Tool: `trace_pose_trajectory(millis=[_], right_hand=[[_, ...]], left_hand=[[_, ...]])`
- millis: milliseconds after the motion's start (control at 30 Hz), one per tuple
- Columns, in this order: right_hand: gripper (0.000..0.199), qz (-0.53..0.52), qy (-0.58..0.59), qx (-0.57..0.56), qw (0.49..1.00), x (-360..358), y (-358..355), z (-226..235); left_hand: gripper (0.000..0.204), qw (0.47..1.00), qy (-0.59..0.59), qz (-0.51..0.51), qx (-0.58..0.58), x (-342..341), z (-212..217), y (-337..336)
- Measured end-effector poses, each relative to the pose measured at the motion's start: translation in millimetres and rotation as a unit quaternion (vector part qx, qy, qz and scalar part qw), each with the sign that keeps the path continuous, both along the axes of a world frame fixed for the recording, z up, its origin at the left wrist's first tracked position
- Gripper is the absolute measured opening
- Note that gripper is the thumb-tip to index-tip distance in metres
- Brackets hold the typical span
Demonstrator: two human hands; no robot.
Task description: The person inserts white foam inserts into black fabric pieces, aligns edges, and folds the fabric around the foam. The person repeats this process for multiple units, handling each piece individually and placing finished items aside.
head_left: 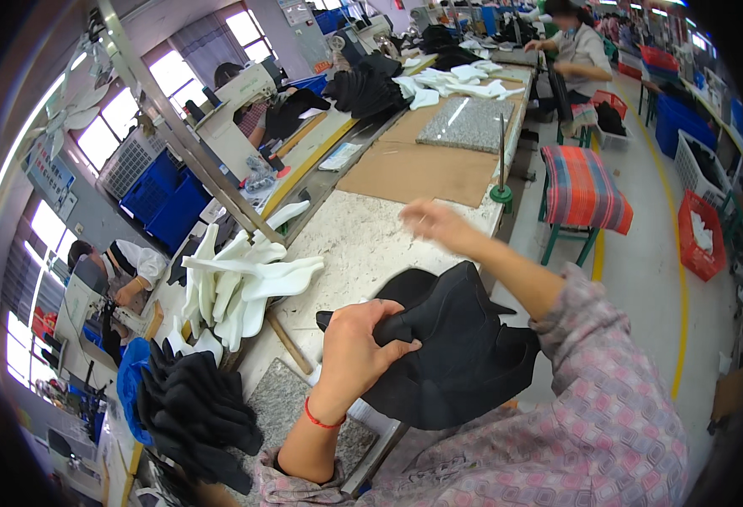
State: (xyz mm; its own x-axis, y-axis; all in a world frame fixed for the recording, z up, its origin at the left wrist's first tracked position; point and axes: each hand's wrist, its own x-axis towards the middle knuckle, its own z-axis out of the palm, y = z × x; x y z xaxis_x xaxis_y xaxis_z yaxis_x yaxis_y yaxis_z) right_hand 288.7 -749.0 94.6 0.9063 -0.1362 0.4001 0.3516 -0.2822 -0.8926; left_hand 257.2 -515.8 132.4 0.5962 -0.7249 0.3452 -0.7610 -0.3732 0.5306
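Head view: From where I stand, the person's left hand (pixel 359 338) grips a limp, black, panelled fabric piece (pixel 456 372), fingers and thumb pinched on its left edge. The piece hangs by the near edge of the pale, scuffed bench (pixel 346 241); contact there cannot be confirmed. The right hand (pixel 437 224) is apart from it, over the bench; blur hides whether its fingers hold anything. Step in hand, as judged: handling the fabric. The next move calls for a steady left grip.

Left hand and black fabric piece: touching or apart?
Touching. The head view shows the left hand gripping the black fabric piece between thumb and fingers.
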Motion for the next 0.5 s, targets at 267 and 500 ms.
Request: trace_pose_trajectory(millis=[267, 500], right_hand=[[0.033, -0.035, -0.123, -0.418, 0.899, -78, 56, 26], [0.037, -0.043, -0.235, -0.434, 0.868, -55, 57, 4]], left_hand=[[0.04, 0.994, -0.099, 0.023, -0.032, -10, -1, 3], [0.039, 0.991, -0.079, 0.053, -0.093, -12, -7, 11]])
